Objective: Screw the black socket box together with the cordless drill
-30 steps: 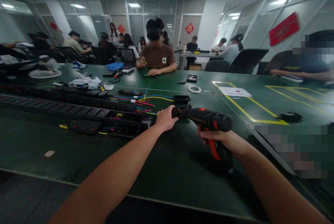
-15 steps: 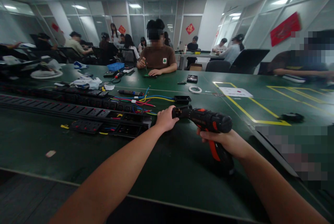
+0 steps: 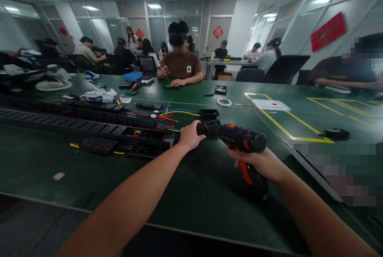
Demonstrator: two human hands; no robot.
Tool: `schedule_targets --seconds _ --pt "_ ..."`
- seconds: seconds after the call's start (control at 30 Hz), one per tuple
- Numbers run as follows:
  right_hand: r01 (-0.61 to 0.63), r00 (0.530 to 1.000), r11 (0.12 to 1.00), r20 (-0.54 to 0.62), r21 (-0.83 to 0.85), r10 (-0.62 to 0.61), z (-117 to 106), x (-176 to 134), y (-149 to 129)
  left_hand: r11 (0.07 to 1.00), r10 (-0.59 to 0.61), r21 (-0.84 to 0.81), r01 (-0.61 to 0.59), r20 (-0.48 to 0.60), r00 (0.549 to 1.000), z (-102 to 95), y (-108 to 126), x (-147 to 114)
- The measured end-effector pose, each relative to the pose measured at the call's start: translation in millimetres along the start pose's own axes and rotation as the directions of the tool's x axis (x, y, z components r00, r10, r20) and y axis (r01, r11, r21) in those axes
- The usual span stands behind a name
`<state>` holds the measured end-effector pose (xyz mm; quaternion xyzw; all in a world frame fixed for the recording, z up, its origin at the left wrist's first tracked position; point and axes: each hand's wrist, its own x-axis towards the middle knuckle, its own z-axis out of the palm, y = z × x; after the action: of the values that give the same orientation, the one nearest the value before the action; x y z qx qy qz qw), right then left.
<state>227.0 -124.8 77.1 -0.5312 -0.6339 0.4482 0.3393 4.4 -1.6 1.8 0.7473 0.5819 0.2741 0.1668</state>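
Note:
My right hand [image 3: 265, 163] is wrapped round the grip of a black and orange cordless screwdriver [image 3: 239, 139], its nose pointing left. My left hand [image 3: 192, 135] is closed on a small black socket part [image 3: 202, 129] with brass-coloured metal inside. The screwdriver's tip meets that part; the exact contact is hidden. Left of my hand lies a long black power strip [image 3: 68, 123] with a row of outlets. Loose blue, yellow and red wires [image 3: 167, 114] run to a small black housing [image 3: 209, 113] just beyond my left hand.
A shorter outlet block [image 3: 98, 144] lies before the strip. A dark pen-shaped tool [image 3: 148, 106], a white ring [image 3: 224, 102] and yellow tape outlines [image 3: 287, 131] are on the green table [image 3: 185, 197]. A person [image 3: 181, 63] works across from me.
Both hands, the screwdriver and the socket part stay almost in the same place. The view has shifted only very slightly.

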Motion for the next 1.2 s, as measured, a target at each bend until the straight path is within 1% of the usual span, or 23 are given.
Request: schedule_targets --seconds 0.17,0.33,0.47,0.67,0.87,1.2 --pt "-0.004 1.000 0.999 0.005 -0.035 0.004 2.7 -1.4 -0.6 1.000 -0.003 -0.002 0.003 0.001 1.000 1.2 -1.6 2.1" --pt "-0.027 1.000 0.999 0.015 -0.025 0.027 4.2 -1.1 -2.6 0.999 0.012 -0.029 -0.012 -0.011 1.000 -2.2 -0.4 0.3" --pt "-0.012 1.000 1.000 0.019 -0.027 0.012 3.3 -0.3 -1.3 0.999 0.011 -0.041 -0.011 -0.013 1.000 -3.1 -0.4 -0.7" --pt "-0.004 0.999 0.999 0.039 -0.054 0.006 1.1 0.0 0.9 0.999 0.027 -0.021 -0.027 -0.017 0.999 -1.2 -2.0 -0.3" --pt "0.012 0.999 0.998 0.042 -0.055 -0.010 1.3 0.6 1.0 0.999 0.034 -0.005 -0.034 0.001 0.999 -0.9 -2.4 0.0" --pt "-0.002 1.000 0.997 0.029 -0.072 0.005 1.7 0.7 -2.1 0.999 0.029 0.037 -0.029 0.005 1.000 3.3 -3.5 1.8"
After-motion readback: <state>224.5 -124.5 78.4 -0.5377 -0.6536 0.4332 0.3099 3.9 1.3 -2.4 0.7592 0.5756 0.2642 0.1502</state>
